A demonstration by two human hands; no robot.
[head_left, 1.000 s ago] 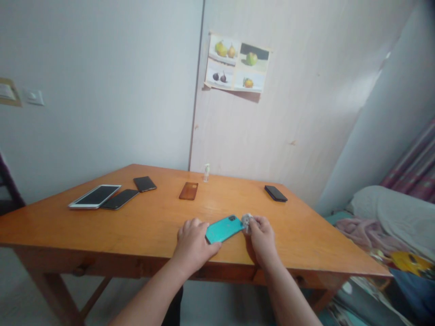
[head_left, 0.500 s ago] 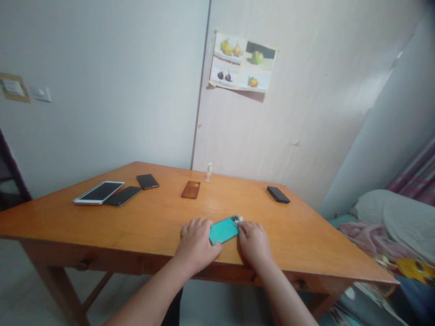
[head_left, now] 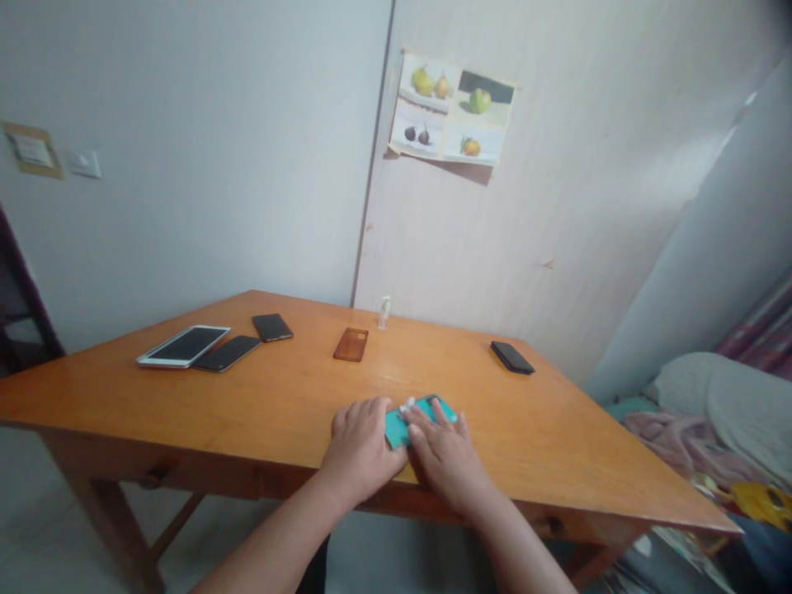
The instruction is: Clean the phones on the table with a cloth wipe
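A teal phone or phone case (head_left: 395,432), with a dark camera patch at its far right corner, is at the front of the wooden table. My left hand (head_left: 364,441) is closed around its left end, thumb along the near edge. Over its back lies my right hand (head_left: 442,450), pressing a small crumpled white tissue (head_left: 407,406) against the teal surface with its fingers stretched forward. The right fingers hide much of the teal back and part of the tissue.
Behind my hands lie a brown translucent phone case (head_left: 351,345) and a small pump bottle (head_left: 384,313). To the left are a white tablet (head_left: 184,346), a dark phone (head_left: 228,354) and another dark device (head_left: 272,327). A black wallet-like item (head_left: 512,358) lies far right.
My right hand has moved left from the right end of the teal phone onto its back, taking the white tissue along. My left hand keeps its hold. The view has shifted slightly.
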